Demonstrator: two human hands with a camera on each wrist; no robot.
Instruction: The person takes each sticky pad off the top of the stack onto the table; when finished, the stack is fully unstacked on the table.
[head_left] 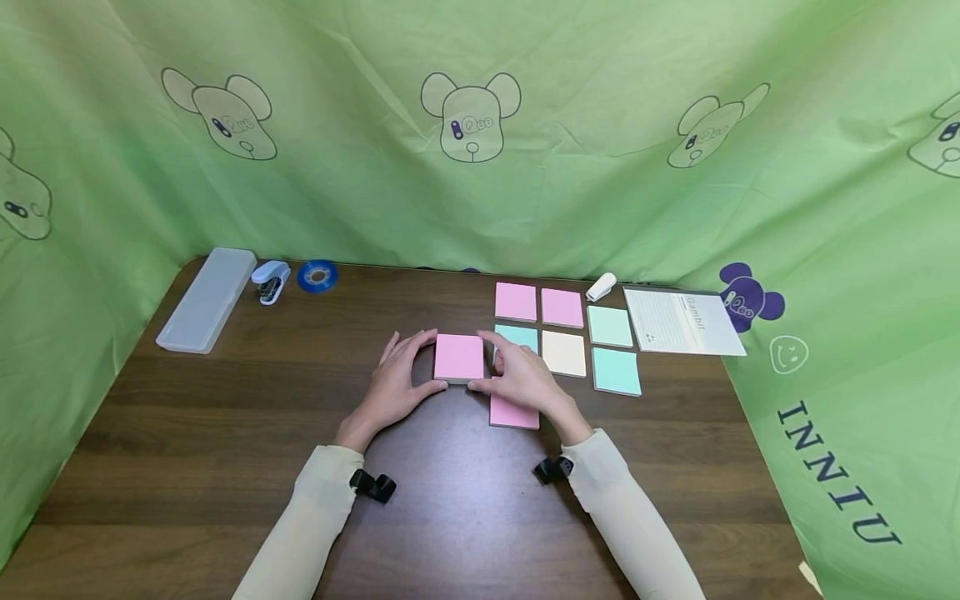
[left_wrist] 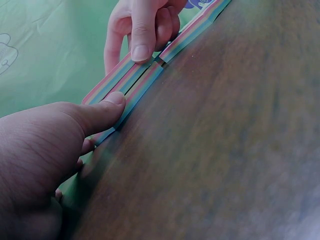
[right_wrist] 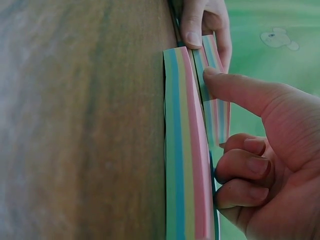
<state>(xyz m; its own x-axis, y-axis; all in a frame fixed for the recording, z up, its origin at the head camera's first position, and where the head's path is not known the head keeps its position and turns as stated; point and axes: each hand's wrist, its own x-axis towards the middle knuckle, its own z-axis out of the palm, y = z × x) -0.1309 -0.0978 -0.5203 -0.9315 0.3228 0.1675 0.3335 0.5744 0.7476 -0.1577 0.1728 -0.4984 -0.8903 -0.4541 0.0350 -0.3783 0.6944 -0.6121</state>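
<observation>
A small stack of sticky note pads (head_left: 459, 357), pink on top with striped edges, sits mid-table between both hands. The left hand (head_left: 393, 379) grips its left side, thumb at the near edge and index finger at the far corner. From the right, the right hand (head_left: 525, 379) holds it the same way, its other fingers curled. Under that hand lie a pink pad (head_left: 513, 414) and a blue pad (head_left: 517, 335), both partly covered. In the left wrist view, the striped edges (left_wrist: 142, 82) show pads lying one on another. The right wrist view has a striped pad (right_wrist: 185, 150) in front.
More pads lie in rows to the right: pink (head_left: 515, 302), cream (head_left: 563, 354), mint (head_left: 610, 326) and teal (head_left: 617, 372). Beyond are a white clip-like object (head_left: 601, 287) and a notepad (head_left: 682, 321). At back left are a translucent case (head_left: 206, 302), stapler (head_left: 271, 281) and blue tape roll (head_left: 317, 276).
</observation>
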